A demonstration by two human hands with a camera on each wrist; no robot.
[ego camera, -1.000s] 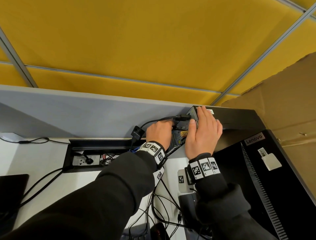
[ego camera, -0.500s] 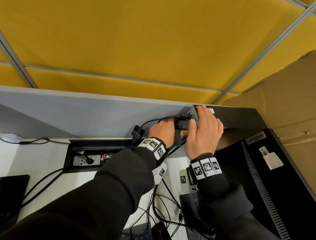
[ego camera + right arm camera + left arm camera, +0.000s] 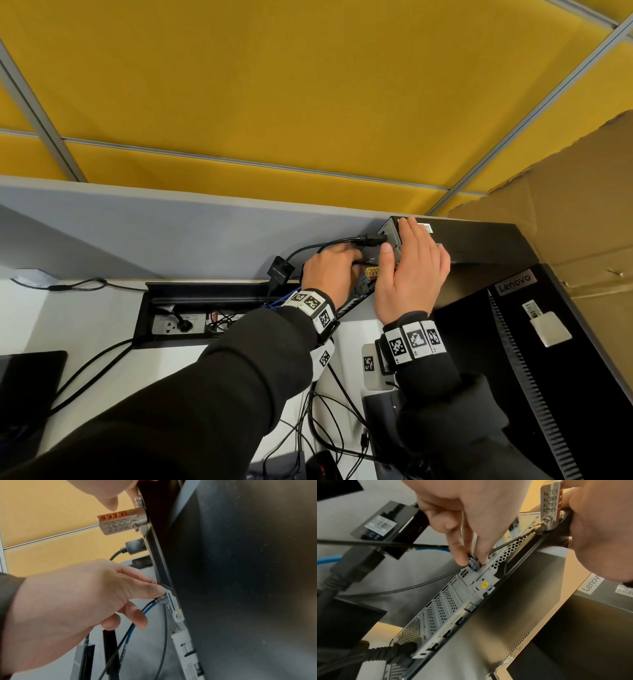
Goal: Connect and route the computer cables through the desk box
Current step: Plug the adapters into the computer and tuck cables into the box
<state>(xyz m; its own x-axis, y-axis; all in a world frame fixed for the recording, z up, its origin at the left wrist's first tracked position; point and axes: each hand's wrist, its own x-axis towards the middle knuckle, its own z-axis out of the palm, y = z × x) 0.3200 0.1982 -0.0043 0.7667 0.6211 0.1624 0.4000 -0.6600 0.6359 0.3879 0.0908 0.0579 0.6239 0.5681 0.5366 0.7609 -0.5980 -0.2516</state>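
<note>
A black desktop computer stands at the back right of the desk, its metal rear panel facing left. My left hand pinches the clear plug of a blue network cable against a port on that panel. In the head view the fingers are hidden behind the left hand's back. My right hand lies flat on the computer's case, fingers straight, thumb along the rear edge. The black desk box is sunk into the desk at the left, lid up.
A combination lock and two black display plugs sit above the port; a thick power plug sits lower down. A Lenovo monitor's back fills the right. Loose black cables lie near me. A socket is inside the box.
My left hand has edged a little right, closer to the rear panel. The right hand stays on the case.
</note>
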